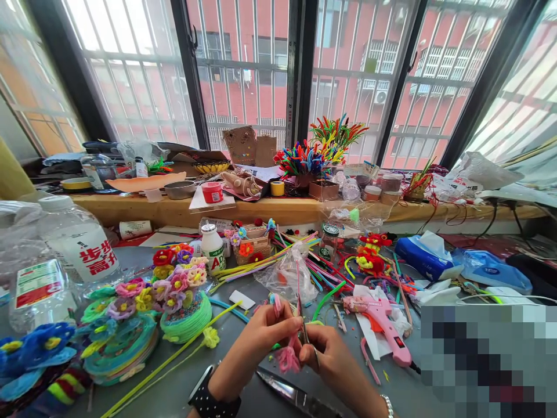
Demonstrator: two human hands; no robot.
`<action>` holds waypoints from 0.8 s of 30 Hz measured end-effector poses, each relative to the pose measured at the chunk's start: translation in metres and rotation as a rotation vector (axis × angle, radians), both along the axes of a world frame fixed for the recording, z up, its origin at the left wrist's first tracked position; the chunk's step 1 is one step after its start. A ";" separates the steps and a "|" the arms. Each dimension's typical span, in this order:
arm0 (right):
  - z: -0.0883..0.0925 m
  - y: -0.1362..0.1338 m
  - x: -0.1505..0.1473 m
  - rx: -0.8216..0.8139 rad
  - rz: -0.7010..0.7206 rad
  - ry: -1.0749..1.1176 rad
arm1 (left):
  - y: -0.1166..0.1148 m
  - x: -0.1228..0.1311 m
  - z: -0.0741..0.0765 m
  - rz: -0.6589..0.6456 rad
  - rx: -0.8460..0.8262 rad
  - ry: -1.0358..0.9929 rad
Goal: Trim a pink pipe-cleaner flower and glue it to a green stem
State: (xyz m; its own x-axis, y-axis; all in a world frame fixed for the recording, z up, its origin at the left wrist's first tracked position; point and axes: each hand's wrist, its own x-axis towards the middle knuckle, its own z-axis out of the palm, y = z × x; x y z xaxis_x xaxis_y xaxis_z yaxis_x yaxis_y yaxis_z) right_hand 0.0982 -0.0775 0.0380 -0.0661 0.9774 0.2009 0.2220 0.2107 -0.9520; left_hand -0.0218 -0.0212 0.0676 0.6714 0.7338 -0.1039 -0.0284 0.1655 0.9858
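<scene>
My left hand [275,326] is closed in a pinch on a pink pipe cleaner [288,359], whose fluffy end hangs below the fingers. A small loop of pink and pale blue fuzz shows by the left fingers. My right hand [328,351] is closed round the handles of small scissors [305,334], with the blades pointing up beside the left fingertips. The hands almost meet, and the exact spot between blades and pipe cleaner is partly hidden by fingers. Under my wrists lies a larger dark metal blade [287,393]. A yellow-green pipe cleaner flower [211,337] lies to the left.
Pots with pipe cleaner flowers [185,316] stand at left, near a large plastic bottle [78,241]. A pink glue gun [385,331] lies at right, its cable running off. Behind are loose pipe cleaners [256,258], a glass jar [329,242] and a blue tissue pack [424,256].
</scene>
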 end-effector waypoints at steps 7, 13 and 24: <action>-0.004 0.000 0.000 -0.073 -0.095 0.023 | 0.000 0.000 0.005 0.056 -0.011 -0.002; 0.001 -0.002 0.002 0.023 0.038 0.057 | -0.001 0.000 0.005 0.061 -0.006 -0.024; 0.001 -0.002 0.001 -0.052 -0.071 0.013 | -0.001 0.000 0.007 0.034 -0.006 -0.033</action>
